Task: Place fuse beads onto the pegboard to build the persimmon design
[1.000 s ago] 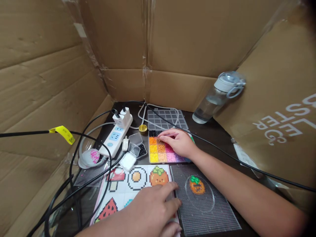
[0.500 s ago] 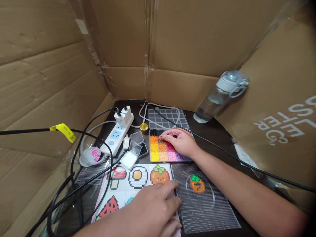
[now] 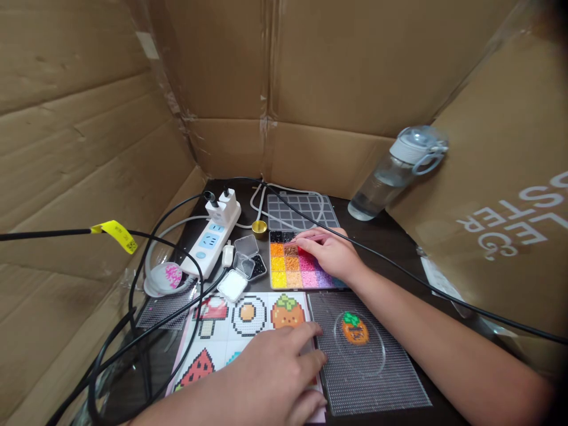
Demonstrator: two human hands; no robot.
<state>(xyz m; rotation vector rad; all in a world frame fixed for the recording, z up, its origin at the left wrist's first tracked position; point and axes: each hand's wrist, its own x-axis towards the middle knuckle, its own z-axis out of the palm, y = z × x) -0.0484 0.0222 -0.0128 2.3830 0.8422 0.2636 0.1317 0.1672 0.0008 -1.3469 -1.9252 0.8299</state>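
My right hand pinches a pair of pink tweezers, whose tips point left over the bead box. The box's compartments hold black, orange, brown, yellow, pink and purple beads; my hand covers several of them. Lying on the pattern sheet, my left hand has its fingers apart, fingertips by the pegboard's left edge. The sheet shows pixel pictures of a mushroom, an egg, a persimmon-like fruit and a watermelon slice. On the clear pegboard sits a small orange bead figure with a green top and dark marks.
A white power strip with black cables stands at the left, beside small clear boxes of white beads and black beads. A gold cup is behind them. A water bottle leans against the cardboard wall.
The tweezers and my right hand have shifted slightly right and up from the orange compartment toward the brown and black ones. My left hand stays in place.
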